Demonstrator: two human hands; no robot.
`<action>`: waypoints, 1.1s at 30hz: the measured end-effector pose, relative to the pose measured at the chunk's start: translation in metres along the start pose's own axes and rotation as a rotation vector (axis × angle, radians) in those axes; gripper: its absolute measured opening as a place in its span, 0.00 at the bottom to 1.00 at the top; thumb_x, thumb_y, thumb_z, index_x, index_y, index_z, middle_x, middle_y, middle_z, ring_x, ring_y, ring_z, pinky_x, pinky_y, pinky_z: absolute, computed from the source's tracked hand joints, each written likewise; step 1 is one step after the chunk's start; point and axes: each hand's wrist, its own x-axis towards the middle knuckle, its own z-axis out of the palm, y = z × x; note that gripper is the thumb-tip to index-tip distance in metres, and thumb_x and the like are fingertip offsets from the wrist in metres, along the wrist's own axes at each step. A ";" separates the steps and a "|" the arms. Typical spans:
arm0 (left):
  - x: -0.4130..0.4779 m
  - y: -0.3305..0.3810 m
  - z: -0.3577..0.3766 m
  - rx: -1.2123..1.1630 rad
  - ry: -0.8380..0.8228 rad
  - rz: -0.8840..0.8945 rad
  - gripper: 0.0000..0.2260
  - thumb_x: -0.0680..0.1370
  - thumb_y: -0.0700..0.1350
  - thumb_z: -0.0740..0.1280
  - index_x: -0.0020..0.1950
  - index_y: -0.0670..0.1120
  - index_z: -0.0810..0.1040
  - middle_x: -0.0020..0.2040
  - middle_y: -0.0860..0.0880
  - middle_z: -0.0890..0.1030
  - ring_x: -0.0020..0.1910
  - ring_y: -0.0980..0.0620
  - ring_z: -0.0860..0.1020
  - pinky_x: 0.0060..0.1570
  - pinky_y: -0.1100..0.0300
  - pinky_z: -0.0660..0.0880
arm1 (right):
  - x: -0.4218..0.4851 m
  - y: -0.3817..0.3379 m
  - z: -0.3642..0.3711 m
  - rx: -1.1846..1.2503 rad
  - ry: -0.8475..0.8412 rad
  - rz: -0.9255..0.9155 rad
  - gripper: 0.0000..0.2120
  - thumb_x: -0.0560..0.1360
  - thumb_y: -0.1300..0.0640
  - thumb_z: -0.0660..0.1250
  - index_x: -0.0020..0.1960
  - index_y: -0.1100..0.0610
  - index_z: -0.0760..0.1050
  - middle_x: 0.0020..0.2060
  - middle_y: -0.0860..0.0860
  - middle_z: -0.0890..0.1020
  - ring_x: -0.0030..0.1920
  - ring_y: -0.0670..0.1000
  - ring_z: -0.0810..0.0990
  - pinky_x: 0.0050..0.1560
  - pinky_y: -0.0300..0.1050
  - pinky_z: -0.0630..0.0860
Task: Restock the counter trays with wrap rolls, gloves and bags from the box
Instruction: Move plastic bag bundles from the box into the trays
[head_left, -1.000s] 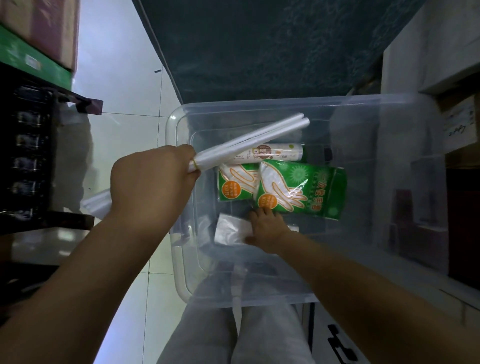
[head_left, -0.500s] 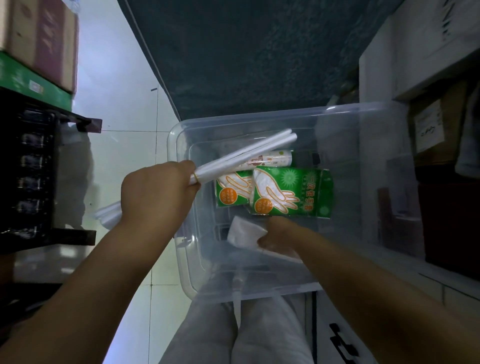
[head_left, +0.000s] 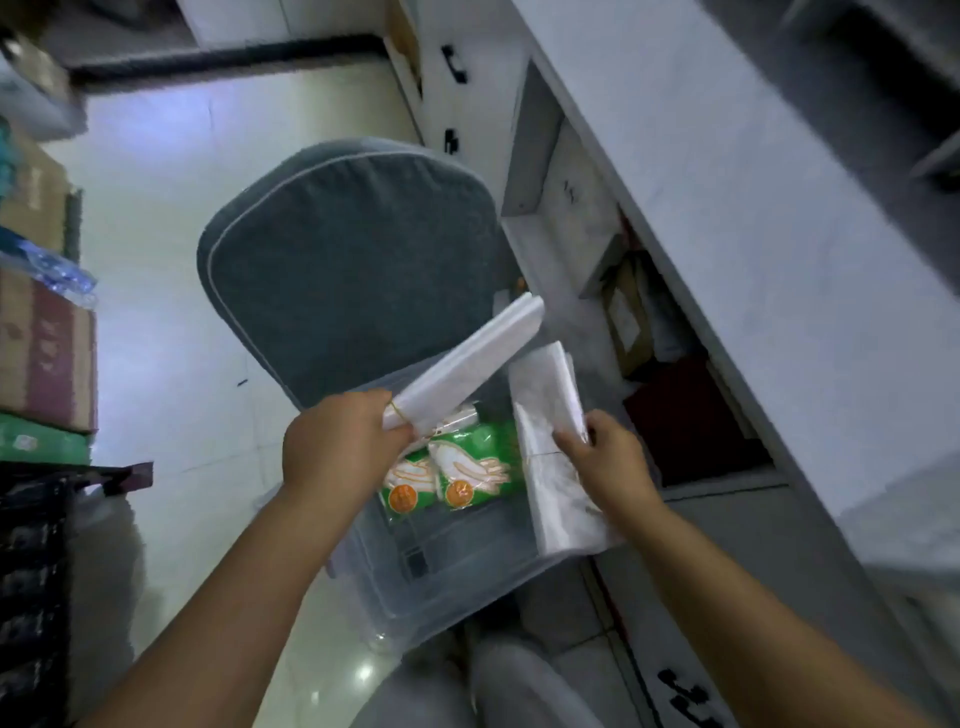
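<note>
white bundle: your left hand (head_left: 340, 447) is closed round the near end of the banded white bundle (head_left: 465, 364); the rest sticks up and away to the right, above the box.
bag stack: your right hand (head_left: 605, 460) pinches the flat stack of clear bags (head_left: 550, 441), thumb on top, fingers under; the stack runs from above your hand down past your wrist, over the box's right side.
glove packs: two green glove packs (head_left: 452, 475) lie in the box, between your hands and below them, touching neither.
box: clear plastic box (head_left: 452, 587) sits on the grey chair (head_left: 343, 254), just ahead of your knees.
surroundings: white counter (head_left: 727, 218) to your right, cardboard cartons (head_left: 47, 353) stacked at left.
</note>
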 end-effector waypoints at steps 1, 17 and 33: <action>0.001 0.014 -0.005 -0.058 -0.002 0.033 0.10 0.71 0.56 0.69 0.45 0.51 0.81 0.38 0.48 0.83 0.37 0.44 0.78 0.32 0.58 0.72 | -0.009 -0.005 -0.020 0.029 0.057 -0.003 0.14 0.73 0.52 0.69 0.34 0.54 0.67 0.28 0.49 0.73 0.30 0.49 0.72 0.30 0.45 0.68; -0.095 0.342 -0.003 -0.514 -0.472 0.662 0.04 0.73 0.48 0.68 0.40 0.51 0.81 0.36 0.55 0.82 0.37 0.56 0.79 0.35 0.61 0.75 | -0.182 0.077 -0.308 0.224 0.927 0.124 0.12 0.73 0.51 0.67 0.35 0.54 0.68 0.30 0.47 0.74 0.28 0.41 0.71 0.25 0.32 0.67; -0.212 0.530 0.154 0.388 -0.117 0.922 0.11 0.74 0.42 0.63 0.56 0.42 0.72 0.57 0.44 0.72 0.55 0.45 0.71 0.42 0.56 0.66 | -0.268 0.263 -0.448 0.344 0.947 0.209 0.05 0.74 0.53 0.67 0.41 0.50 0.72 0.37 0.49 0.79 0.35 0.50 0.79 0.33 0.46 0.76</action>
